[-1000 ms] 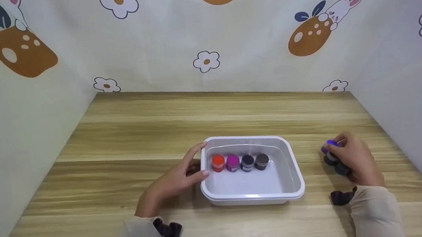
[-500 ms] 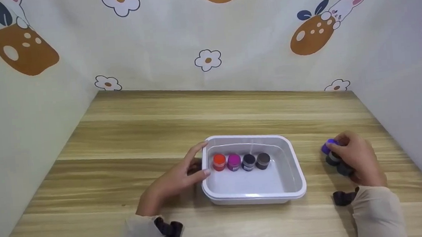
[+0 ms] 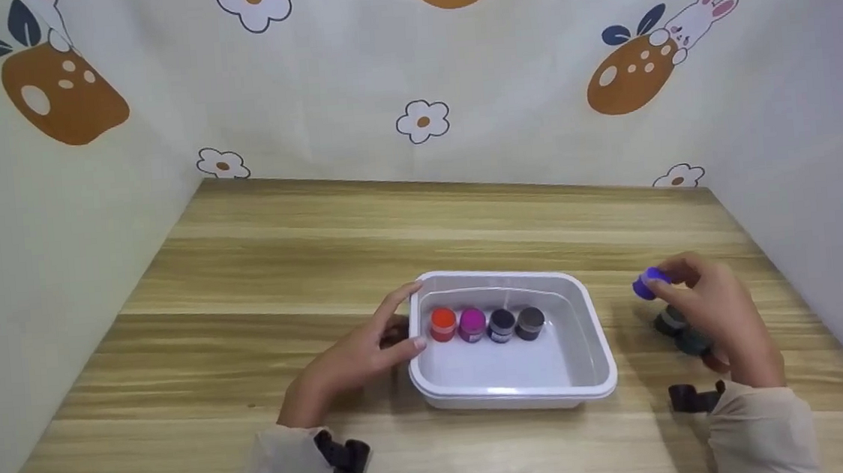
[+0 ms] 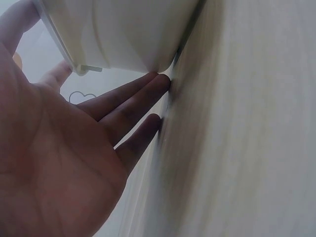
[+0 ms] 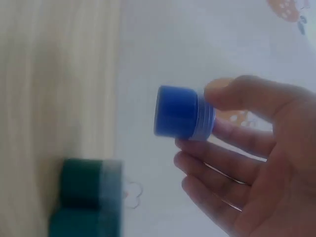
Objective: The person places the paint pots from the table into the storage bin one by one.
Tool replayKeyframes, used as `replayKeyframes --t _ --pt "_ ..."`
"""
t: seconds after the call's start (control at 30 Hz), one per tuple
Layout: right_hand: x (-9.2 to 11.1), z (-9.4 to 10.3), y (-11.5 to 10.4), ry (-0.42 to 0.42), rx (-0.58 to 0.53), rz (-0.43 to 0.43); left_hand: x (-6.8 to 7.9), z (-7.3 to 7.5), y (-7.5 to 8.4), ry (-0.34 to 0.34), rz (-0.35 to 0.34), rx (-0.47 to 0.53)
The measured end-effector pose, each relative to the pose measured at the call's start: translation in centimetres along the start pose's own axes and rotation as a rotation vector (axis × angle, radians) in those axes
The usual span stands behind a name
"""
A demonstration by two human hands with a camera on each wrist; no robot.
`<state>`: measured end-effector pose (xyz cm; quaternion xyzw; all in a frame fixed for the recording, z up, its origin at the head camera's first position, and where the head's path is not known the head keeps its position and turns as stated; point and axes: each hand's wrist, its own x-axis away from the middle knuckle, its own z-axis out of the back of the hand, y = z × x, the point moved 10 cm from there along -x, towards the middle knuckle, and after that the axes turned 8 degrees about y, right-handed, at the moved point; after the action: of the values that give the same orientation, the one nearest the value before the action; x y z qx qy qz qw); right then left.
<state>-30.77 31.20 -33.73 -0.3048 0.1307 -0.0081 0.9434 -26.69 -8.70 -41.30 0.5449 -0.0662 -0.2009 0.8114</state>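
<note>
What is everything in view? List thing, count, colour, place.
Table: 1, brown, foreground
Walls: 3, printed cream, left, back, right
Tub: 1, white, on the table
Red jar: 1, orange-red, leftmost in the tub
Magenta jar: 1, magenta, second in row
Dark jars: 2, blackish, ending that row
Green jars: 2, dark green, on the table, right
Blue jar: 1, blue, held aloft, right
Wrist devices: 2, black, at the wrists
Sleeves: 2, beige, bottom edge
Left grip: 1, bare, on the tub's left rim
Right grip: 1, bare, pinching the blue jar
</note>
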Motion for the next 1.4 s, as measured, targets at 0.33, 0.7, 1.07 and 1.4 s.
replayKeyframes --t 0.33,0.7,1.07,1.4 --pt "2.5 0.3 -6.8 0.063 -0.102 0.181 -0.3 -0.3 -0.2 -0.01 0.024 -0.013" --pt "6.0 -5.7 -14.1 -0.16 -0.201 0.334 0.2 -0.1 -0.6 -0.005 0.037 -0.011" --pt "7.9 -12.6 -20.5 -0.303 -0.151 0.558 0.4 -0.3 -0.7 -0.008 0.041 -0.018" --pt "8.4 -15.6 -22.4 -0.281 0.009 0.603 0.2 -0.2 -0.4 0.002 0.038 -0.029"
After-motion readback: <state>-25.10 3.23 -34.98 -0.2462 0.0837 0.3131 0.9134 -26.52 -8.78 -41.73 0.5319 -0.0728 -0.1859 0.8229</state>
